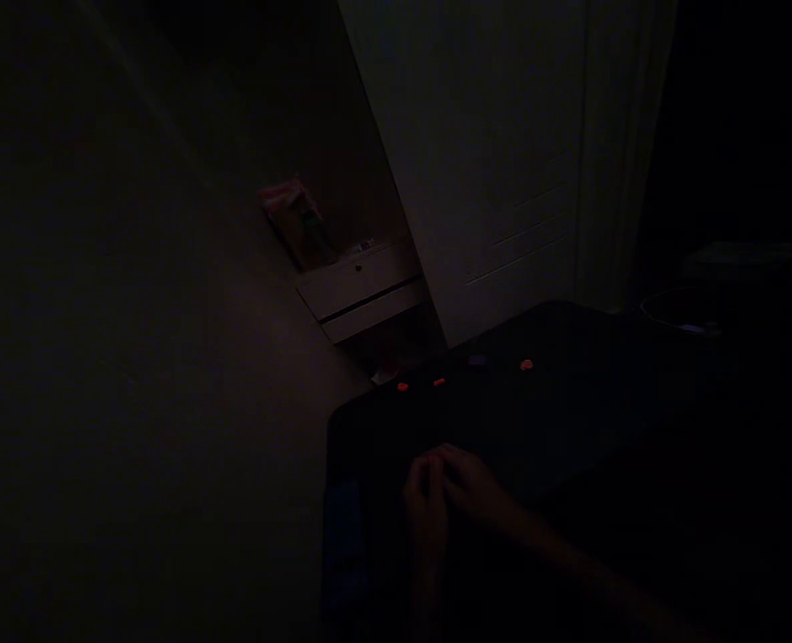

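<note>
The scene is very dark. My left hand [426,505] and my right hand [471,487] meet over the near part of a dark table [556,420], fingertips pinched together. A faint reddish tint shows between the fingertips, but what they hold is too dark and small to make out. Beyond the hands lie small glowing orange-red pieces: one piece at the left [402,387], a short bar-like piece [439,382] beside it, and a rounder piece [527,365] farther right. A dark purplish block [477,361] sits between the last two.
Something blue [344,545] lies along the table's left edge. Behind stand a pale cabinet or door panel [503,179] and a drawer unit [369,286] with a reddish packet [298,223] on top. A wall [201,429] runs close on the left. A thin pale cable [663,320] shows at right.
</note>
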`<state>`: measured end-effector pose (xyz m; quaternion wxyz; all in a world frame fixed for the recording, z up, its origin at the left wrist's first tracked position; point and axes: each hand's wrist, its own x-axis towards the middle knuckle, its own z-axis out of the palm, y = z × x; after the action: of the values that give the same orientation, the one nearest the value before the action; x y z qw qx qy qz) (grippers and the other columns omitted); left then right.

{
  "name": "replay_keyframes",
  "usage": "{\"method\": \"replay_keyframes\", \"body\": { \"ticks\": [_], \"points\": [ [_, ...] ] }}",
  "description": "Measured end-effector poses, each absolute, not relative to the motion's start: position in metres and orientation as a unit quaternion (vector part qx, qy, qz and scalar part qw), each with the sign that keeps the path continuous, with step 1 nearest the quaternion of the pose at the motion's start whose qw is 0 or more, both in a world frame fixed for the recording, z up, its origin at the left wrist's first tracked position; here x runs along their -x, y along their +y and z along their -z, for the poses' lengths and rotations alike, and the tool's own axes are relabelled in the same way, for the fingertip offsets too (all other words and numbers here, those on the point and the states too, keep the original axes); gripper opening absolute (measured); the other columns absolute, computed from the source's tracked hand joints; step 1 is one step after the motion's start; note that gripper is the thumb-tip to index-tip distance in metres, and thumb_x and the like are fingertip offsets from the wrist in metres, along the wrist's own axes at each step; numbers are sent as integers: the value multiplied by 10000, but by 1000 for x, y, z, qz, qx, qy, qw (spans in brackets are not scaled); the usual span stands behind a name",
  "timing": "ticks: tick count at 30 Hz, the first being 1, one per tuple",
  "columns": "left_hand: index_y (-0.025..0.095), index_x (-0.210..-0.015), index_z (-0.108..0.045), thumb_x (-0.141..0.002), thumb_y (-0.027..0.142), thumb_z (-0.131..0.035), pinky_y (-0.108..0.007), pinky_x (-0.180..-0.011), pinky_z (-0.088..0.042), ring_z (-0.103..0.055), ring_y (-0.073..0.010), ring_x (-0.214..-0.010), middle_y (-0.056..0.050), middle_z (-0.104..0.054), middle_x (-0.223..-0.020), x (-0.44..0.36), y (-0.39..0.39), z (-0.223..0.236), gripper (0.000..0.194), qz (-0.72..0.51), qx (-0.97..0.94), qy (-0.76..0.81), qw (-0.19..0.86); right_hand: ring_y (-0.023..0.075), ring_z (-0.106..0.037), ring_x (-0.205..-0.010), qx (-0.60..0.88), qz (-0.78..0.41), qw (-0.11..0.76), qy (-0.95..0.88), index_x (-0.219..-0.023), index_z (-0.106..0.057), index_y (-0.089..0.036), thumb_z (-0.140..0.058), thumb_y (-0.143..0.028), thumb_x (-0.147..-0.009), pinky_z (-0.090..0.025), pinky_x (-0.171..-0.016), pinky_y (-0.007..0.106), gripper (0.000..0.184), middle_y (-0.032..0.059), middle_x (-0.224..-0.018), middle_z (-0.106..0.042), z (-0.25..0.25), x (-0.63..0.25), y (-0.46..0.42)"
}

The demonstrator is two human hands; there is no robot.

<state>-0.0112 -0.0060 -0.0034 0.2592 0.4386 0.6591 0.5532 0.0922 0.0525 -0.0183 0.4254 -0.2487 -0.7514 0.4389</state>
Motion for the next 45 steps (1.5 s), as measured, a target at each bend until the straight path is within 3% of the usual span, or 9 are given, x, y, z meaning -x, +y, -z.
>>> {"method": "replay_keyframes", "body": {
  "ticks": [10,17,29,45],
  "points": [
    [169,-963,-721,-865,673,-575,-372,-882,-524,-693,-291,-976,-126,-747,-1012,10,-6,4,534,-574,-392,666,272,260,-680,-1047,258,-439,428,-746,-1137,-677,-165,-517,-235,-970,-529,-947,423,241,135,-1139,-719,22,-92,52],
    [171,-896,-705,-902,663,-550,-348,-809,-527,-683,-260,-868,-92,-733,-886,11,-7,5,516,-570,-425,659,243,253,-663,-1164,255,-457,443,-728,-1295,-638,-189,-517,-265,-982,-517,-1020,427,343,125,-1280,-693,18,-94,49],
    [158,-985,-720,-877,673,-589,-385,-898,-524,-699,-300,-979,-132,-749,-1016,12,-9,7,542,-577,-406,663,250,254,-669,-1063,226,-462,432,-741,-1221,-711,-206,-517,-283,-1001,-524,-970,414,303,117,-1156,-724,12,-99,50],
    [157,-972,-724,-891,676,-569,-383,-894,-530,-702,-291,-967,-127,-754,-999,9,-7,1,548,-580,-419,644,271,243,-682,-978,250,-433,435,-748,-1124,-724,-199,-546,-230,-972,-551,-896,389,235,104,-1077,-731,19,-94,52]
  ]
}}
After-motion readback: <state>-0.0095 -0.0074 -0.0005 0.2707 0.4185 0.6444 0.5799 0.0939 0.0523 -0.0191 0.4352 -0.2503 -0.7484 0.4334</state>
